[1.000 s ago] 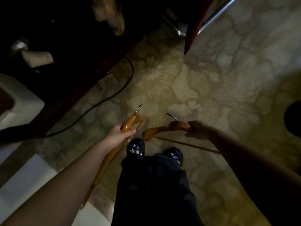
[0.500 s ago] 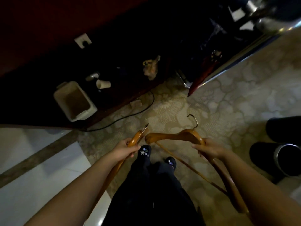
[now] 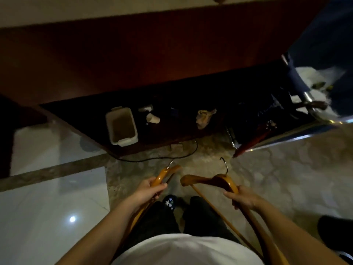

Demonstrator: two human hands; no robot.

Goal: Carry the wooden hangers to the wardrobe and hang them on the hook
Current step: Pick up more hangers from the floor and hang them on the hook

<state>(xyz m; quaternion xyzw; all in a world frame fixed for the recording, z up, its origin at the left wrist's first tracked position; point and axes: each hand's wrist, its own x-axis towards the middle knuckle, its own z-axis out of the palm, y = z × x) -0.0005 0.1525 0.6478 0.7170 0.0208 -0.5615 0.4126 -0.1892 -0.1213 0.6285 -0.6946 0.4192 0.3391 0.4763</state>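
My left hand (image 3: 148,190) grips a wooden hanger (image 3: 165,174) by its upper arm; its metal hook points up and away. My right hand (image 3: 241,196) grips a second wooden hanger (image 3: 207,181) near its shoulder, with the metal hook (image 3: 224,165) standing upright above it and its lower bar running down past my right leg. Both hangers are held in front of my body, above my dark trousers and shoes. No wardrobe hook shows in the dim view.
Ahead is a dark low recess under red-brown wood panelling (image 3: 152,54), holding a white plastic tub (image 3: 122,126), a paper cup (image 3: 152,118) and crumpled paper (image 3: 204,116). A black cable (image 3: 162,158) crosses the patterned floor. Shiny metal framing (image 3: 305,134) lies right, glossy white tiles (image 3: 47,207) left.
The view has tilted upward, bringing the panelling and the recess into sight. Both hands keep hold of their hangers; the right hanger has turned so its hook stands upright.
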